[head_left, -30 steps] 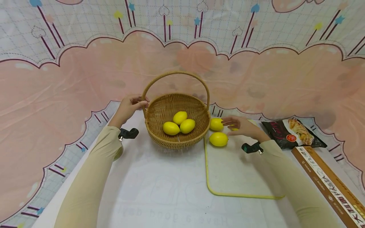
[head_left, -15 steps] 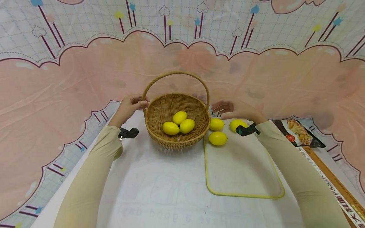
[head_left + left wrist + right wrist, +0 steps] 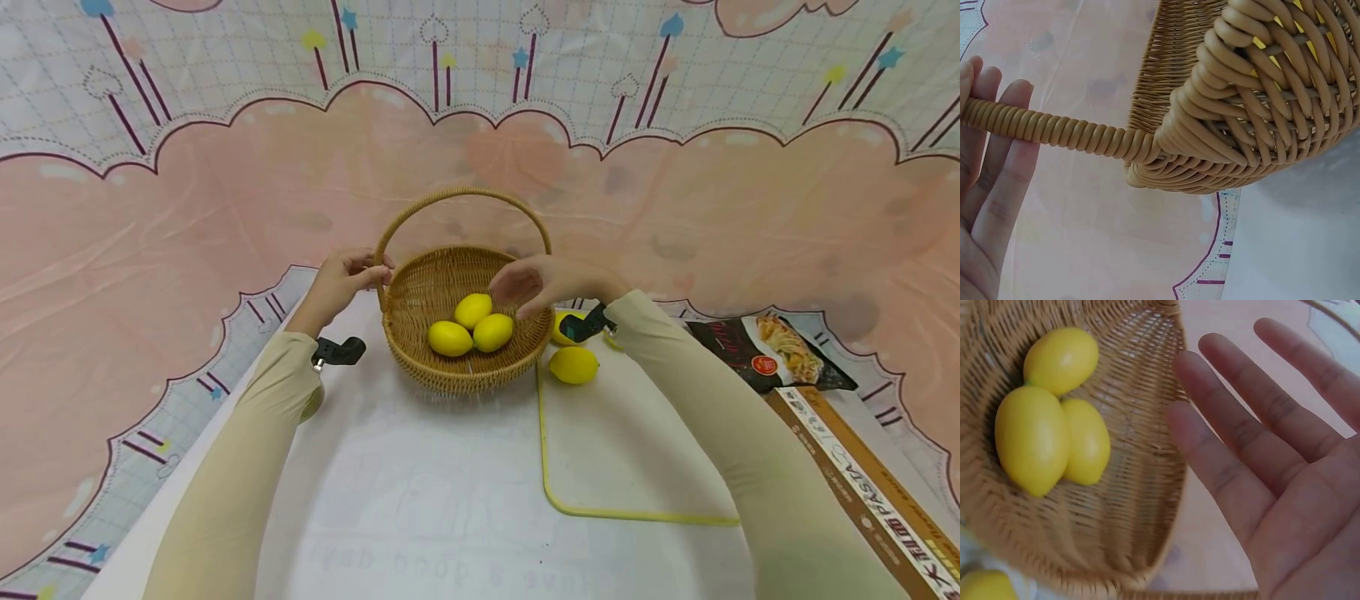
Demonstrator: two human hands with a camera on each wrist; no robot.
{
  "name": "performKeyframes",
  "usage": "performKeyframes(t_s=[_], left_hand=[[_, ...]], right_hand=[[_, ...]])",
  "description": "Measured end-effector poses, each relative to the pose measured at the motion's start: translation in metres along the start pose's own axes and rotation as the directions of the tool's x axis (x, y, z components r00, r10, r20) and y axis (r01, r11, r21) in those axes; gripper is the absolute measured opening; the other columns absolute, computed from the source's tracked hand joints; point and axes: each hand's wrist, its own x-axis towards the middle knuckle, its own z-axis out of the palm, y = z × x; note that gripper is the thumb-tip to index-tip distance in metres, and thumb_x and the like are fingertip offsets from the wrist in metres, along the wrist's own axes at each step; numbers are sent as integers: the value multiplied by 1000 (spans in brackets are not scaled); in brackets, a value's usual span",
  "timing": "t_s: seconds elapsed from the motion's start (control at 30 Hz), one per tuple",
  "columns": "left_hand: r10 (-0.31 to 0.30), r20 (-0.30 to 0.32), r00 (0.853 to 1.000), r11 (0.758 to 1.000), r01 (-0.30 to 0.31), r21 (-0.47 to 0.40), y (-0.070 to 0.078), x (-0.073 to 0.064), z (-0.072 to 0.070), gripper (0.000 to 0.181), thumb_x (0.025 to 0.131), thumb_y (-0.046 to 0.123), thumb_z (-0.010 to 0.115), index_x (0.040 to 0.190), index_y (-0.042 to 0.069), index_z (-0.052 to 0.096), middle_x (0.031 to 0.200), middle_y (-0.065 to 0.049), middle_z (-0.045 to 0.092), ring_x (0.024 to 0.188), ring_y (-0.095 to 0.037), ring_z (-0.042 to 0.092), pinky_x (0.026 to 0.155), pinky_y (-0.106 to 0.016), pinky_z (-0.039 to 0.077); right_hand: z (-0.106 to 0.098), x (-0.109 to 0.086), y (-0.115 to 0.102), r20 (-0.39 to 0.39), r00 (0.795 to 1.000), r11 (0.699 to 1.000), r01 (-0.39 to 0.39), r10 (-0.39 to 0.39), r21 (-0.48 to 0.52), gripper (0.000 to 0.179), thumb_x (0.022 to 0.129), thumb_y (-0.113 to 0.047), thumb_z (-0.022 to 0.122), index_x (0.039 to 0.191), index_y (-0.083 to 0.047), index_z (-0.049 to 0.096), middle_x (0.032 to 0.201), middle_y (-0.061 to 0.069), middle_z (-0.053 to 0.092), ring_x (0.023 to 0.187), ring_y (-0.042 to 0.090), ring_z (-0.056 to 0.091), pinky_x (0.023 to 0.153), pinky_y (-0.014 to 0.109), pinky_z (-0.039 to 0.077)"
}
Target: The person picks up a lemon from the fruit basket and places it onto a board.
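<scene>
A wicker basket (image 3: 465,379) with a tall arched handle (image 3: 463,192) stands on the table, and three lemons (image 3: 450,338) lie together in it. My left hand (image 3: 341,283) holds the left side of the handle between thumb and fingers; in the left wrist view the fingers (image 3: 1007,169) pass behind the wrapped cane. My right hand (image 3: 551,279) is over the basket's right rim, nothing in it. The right wrist view shows its fingers spread and fairly straight, beside the lemons (image 3: 1032,440). More lemons (image 3: 573,365) lie right of the basket, partly hidden by the right wrist.
A white board (image 3: 630,450) with a yellow edge lies under the loose lemons. Farther right are a black food packet (image 3: 772,350) and a long pasta box (image 3: 862,492). A roundish tan thing (image 3: 312,404) is partly hidden behind the left sleeve. A patterned cloth (image 3: 225,217) hangs behind.
My right hand has moved up from the loose lemons on the board, then left to over the basket's right side. My left hand stays at the handle; the basket and lemons have not moved.
</scene>
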Motion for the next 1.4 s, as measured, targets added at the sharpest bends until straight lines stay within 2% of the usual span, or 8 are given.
performKeyframes(t_s=[0.2, 0.33, 0.5, 0.73, 0.9, 1.13, 1.3, 1.4], left_hand=[[-5, -7, 1000, 1000, 5, 18, 1, -1, 0, 18, 94, 15, 58, 103, 0, 63, 82, 12, 65, 79, -3, 62, 75, -16, 53], [-9, -11, 1000, 1000, 10, 21, 1, -1, 0, 18, 93, 15, 58, 103, 1, 63, 83, 11, 66, 79, -3, 62, 75, -16, 52], [-17, -12, 1000, 1000, 17, 21, 1, 0, 0, 19, 93, 16, 59, 103, 1, 63, 84, 10, 66, 80, -3, 62, 76, -17, 53], [-24, -10, 1000, 1000, 24, 5, 1, 0, 1, 20, 92, 17, 60, 104, 1, 64, 86, 9, 66, 82, -4, 63, 79, -19, 54], [-24, -10, 1000, 1000, 24, 3, 1, 0, 1, 20, 92, 17, 60, 104, 1, 64, 85, 9, 66, 81, -3, 63, 79, -18, 53], [-26, -13, 1000, 999, 27, 23, 2, 0, 1, 21, 92, 18, 60, 104, 1, 64, 86, 9, 66, 81, -3, 62, 78, -18, 53], [-35, -16, 999, 999, 36, 33, 3, -1, 1, 21, 93, 17, 59, 105, 1, 63, 96, -8, 68, 83, -6, 63, 79, -19, 53], [-33, -15, 999, 999, 34, 39, 3, -1, 1, 21, 93, 17, 59, 106, 0, 63, 98, -11, 68, 83, -7, 64, 79, -19, 54]], right_hand=[[3, 28, 8, 23, 1000, 999, -18, 17, 40, 50, 85, -3, 66, 131, 1, 47, 128, 24, 52, 118, 32, 53, 99, 36, 48], [5, 43, 13, 26, 997, 995, -69, 67, 65, 49, 86, 0, 64, 132, 2, 47, 130, 26, 50, 121, 34, 51, 97, 35, 49], [6, 55, 20, 23, 990, 985, -144, 142, 97, 47, 87, 2, 62, 131, 1, 48, 132, 26, 48, 124, 38, 47, 95, 36, 50], [8, 67, 33, 27, 974, 969, -227, 225, 99, 51, 88, -1, 62, 134, 4, 43, 134, 24, 48, 125, 32, 48, 97, 37, 48], [11, 71, 40, 1, 956, 949, -290, 292, 125, 53, 87, -4, 65, 135, 1, 45, 134, 22, 49, 124, 30, 48, 97, 38, 48], [14, 72, 45, -47, 924, 925, -379, 380, 31, 49, 86, -10, 67, 132, -5, 50, 133, 17, 53, 122, 28, 51, 95, 37, 50], [15, 73, 49, -39, 903, 904, -428, 428, 11, 46, 87, -12, 67, 130, -6, 52, 134, 18, 52, 121, 29, 52, 91, 36, 51], [15, 73, 51, -15, 889, 889, -457, 458, 24, 46, 88, -12, 66, 130, -6, 51, 136, 18, 50, 123, 29, 51, 92, 37, 51]])
